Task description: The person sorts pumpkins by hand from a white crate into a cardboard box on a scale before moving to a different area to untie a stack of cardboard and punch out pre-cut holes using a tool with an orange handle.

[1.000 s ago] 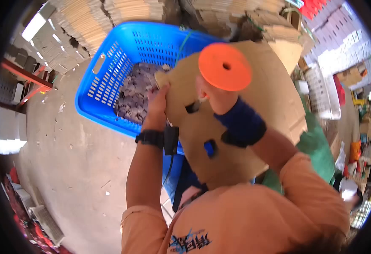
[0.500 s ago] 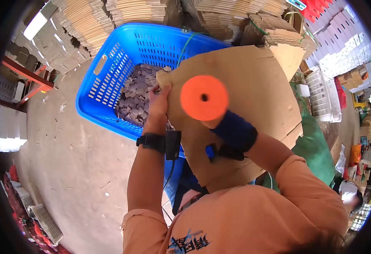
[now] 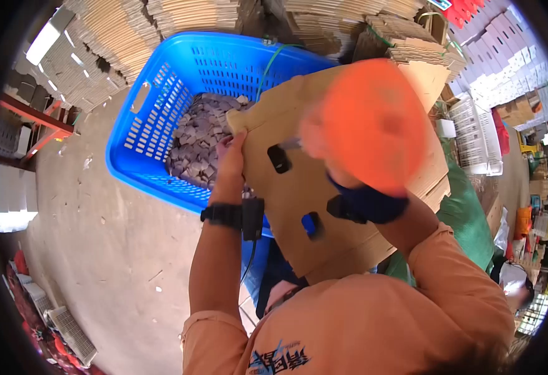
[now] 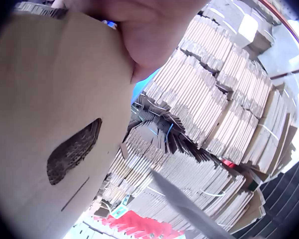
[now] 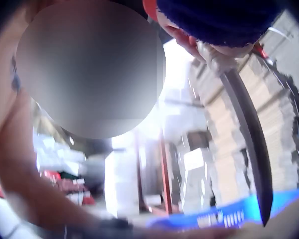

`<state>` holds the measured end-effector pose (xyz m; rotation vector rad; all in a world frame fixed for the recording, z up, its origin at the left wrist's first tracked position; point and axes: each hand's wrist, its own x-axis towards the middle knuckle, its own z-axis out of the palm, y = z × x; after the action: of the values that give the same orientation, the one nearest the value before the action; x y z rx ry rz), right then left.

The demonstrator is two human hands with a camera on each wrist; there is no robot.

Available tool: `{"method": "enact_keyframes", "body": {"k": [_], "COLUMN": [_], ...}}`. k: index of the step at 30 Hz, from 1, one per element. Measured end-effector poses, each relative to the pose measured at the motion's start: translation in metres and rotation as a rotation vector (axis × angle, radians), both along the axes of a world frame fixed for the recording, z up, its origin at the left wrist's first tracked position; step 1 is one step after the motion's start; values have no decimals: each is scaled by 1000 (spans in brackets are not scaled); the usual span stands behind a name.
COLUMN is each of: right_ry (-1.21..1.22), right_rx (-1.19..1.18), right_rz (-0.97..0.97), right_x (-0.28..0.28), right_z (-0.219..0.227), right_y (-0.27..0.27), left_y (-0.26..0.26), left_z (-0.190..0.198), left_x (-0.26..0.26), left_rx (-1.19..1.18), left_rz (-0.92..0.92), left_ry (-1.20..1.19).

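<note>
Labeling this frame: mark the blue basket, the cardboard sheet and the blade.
blue basket (image 3: pixel 137 128), head view, left perforated wall.
cardboard sheet (image 3: pixel 299 187), head view, bare face between punched holes.
blade (image 5: pixel 251 139), right wrist view, mid-length of the metal.

Orange T-shirt (image 3: pixel 349 325) with dark print at the chest — black wristband (image 3: pixel 222 214) left, blue band (image 3: pixel 367 203) right.

Blue basket, scraps and stacked cardboard around the work spot

A blue slotted basket (image 3: pixel 155 94) sits just past the left fingers (image 3: pixel 231 149), with a heap of grey-brown cardboard scraps (image 3: pixel 196 140) inside it close beside them. Beyond the basket, further from the fingers, stand stacks of flattened cardboard (image 3: pixel 124 31). A red metal frame (image 3: pixel 33 112) is well off to their left, over bare concrete floor (image 3: pixel 99 231). A green sack (image 3: pixel 471 219) and a white crate (image 3: pixel 474 134) lie far to their right.
</note>
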<state>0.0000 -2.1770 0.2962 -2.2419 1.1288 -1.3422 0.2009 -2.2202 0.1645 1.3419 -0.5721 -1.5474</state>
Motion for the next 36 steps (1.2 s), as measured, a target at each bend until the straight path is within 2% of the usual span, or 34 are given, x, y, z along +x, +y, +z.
{"method": "enact_keyframes", "body": {"k": [3, 4, 6, 9, 11, 13, 15, 17, 18, 20, 21, 24, 26, 27, 29, 31, 33, 34, 36], "right_ry": [-124, -151, -131, 84, -55, -456, -924, -844, -1007, -996, -815, -474, -271, -116, -231, -777, -716, -855, -1090], "right_rx": [-76, -103, -110, -108, -135, -136, 141, 130, 280, 550, 659, 678, 455, 264, 240, 575, 321, 236, 71], "right_rz": [126, 146, 90, -173, -208, 94, 511, 656, 686, 501, 292, 100, 69, 25, 25, 103, 42, 123, 255], "right_x": [-20, -21, -13, 29, 44, 33, 10, -11, -11, -2, 11, 56, 56, 46, 39, 39, 29, 21, -9], "right_z": [79, 89, 62, -26, -17, 23, 61, 121, 109, 54, 13, -41, -36, -52, -49, -8, 12, 37, 87], "right_y": [30, 33, 23, -10, -13, 0, 8, 14, 14, 7, -7, -38, -41, -48, -50, -42, -39, -33, -26], "left_y": [4, 5, 4, 10, 6, 7, 0, 1, 2, 2, 1, -5, 12, 22, 68, 125, 136, 141, 133], "left_z": [23, 24, 26, 41, 40, 26, 10, 20, 24, 23, 23, -14, 32, 53, 61, 41, 63, 70, 69], "left_x": [-5, -4, -7, -10, -5, -4, 1, -2, -4, -4, -2, 9, 1, -6, -6, -9, -21, -24, -18], "left_rx": [73, 73, 59, 61, 21, 23, 39, 36, 36, 37, 36, 36, 41, 35, -14, -96, -63, -41, -69], "left_rz": [-3, 5, 30, 32, 65, 70, 28, 48, 60, 40, 31, -21, 36, 70, -63, -261, -208, -180, -164], "left_ry": [-11, -18, -22, 1, 47, 102, 124, 102, 91, 90, 87, 206, 200, 203, 129, -94, 12, 68, -6]}}
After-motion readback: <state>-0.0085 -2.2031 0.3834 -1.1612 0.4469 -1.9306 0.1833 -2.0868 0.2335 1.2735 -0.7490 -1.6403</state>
